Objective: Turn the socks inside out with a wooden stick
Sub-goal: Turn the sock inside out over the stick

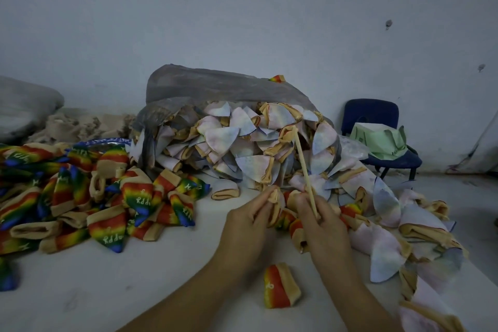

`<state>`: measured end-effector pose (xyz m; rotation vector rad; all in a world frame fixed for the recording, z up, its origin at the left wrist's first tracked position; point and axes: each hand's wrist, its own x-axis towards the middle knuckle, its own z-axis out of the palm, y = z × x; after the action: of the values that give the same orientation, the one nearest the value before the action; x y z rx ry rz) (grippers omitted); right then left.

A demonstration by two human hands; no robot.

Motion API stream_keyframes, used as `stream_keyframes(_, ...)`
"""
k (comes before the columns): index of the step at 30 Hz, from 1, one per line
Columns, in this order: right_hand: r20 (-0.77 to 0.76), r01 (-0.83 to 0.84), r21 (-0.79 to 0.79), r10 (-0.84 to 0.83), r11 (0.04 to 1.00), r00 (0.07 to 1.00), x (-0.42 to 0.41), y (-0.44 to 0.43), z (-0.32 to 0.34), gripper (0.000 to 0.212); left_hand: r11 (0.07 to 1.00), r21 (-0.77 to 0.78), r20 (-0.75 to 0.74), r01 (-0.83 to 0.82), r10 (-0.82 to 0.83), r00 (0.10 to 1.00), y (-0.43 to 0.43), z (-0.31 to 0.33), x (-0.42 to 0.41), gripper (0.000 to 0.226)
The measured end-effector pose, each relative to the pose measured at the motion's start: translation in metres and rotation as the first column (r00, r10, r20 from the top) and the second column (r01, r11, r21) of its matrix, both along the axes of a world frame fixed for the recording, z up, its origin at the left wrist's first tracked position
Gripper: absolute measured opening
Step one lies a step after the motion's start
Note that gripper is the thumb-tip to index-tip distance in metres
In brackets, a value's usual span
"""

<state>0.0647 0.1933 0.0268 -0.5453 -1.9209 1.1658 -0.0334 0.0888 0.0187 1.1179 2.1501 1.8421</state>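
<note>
My left hand pinches the tan cuff of a sock in front of me. My right hand grips the same sock's other side together with a thin wooden stick, which slants up and away toward the pale pile. The sock's rainbow body hangs bunched between and below my hands. A heap of pale, washed-out socks spills from a grey plastic bag straight ahead. Bright rainbow socks lie piled on the left. One rainbow sock lies alone near my forearms.
The white floor carries everything. More pale socks trail to the right. A dark blue chair with a green bag stands at the back right. Grey sacks and beige cloth lie at the back left against the wall.
</note>
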Motion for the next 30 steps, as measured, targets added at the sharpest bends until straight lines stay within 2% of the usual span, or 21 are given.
stream_keyframes(4,0.042,-0.156,-0.011,0.156,0.988,0.987,-0.008,-0.009,-0.001,0.013,0.999,-0.035,0.064,0.02,-0.018,0.998,0.004,-0.006,0.004,0.037)
stream_keyframes(10,0.052,-0.09,0.03,0.089,0.995,0.995,-0.012,-0.003,-0.008,0.026,0.997,0.016,0.204,0.07,-0.072,0.976,0.003,-0.005,0.002,0.038)
stream_keyframes(12,0.035,-0.079,0.02,0.079,0.997,0.996,-0.012,-0.002,-0.009,0.024,0.998,0.054,0.28,0.032,-0.045,0.959,0.003,-0.001,0.002,0.031)
stream_keyframes(14,0.035,-0.064,0.025,0.063,0.998,0.997,-0.013,-0.002,-0.009,0.022,0.994,0.113,0.376,-0.006,-0.037,0.926,0.002,0.003,0.003,0.034)
stream_keyframes(16,0.047,-0.027,0.058,0.024,0.998,0.999,-0.015,-0.002,-0.011,0.022,0.987,0.163,0.481,-0.016,-0.065,0.874,0.003,0.006,0.005,0.034)
stream_keyframes(20,0.034,0.077,0.175,-0.084,0.982,0.996,-0.02,-0.003,-0.014,0.016,0.983,0.176,0.658,-0.041,-0.086,0.748,0.006,0.006,0.006,0.011)
stream_keyframes(24,0.037,0.126,0.222,-0.138,0.967,0.99,-0.02,-0.003,-0.012,0.009,0.94,0.338,0.776,0.042,-0.304,0.553,0.012,0.011,0.008,0.014)
stream_keyframes(27,0.046,0.106,0.202,-0.118,0.974,0.992,-0.021,-0.007,-0.01,0.01,0.88,0.47,0.792,0.071,-0.455,0.407,0.011,0.016,0.007,0.033)
stream_keyframes(29,0.049,0.064,0.116,-0.07,0.991,0.996,-0.022,-0.008,-0.01,0.01,0.845,0.53,0.765,0.075,-0.514,0.389,0.009,0.016,0.004,0.041)
stream_keyframes(30,0.044,0.044,0.042,-0.046,0.998,0.998,-0.022,-0.008,-0.011,0.012,0.848,0.524,0.749,0.08,-0.503,0.43,0.008,0.016,0.003,0.036)
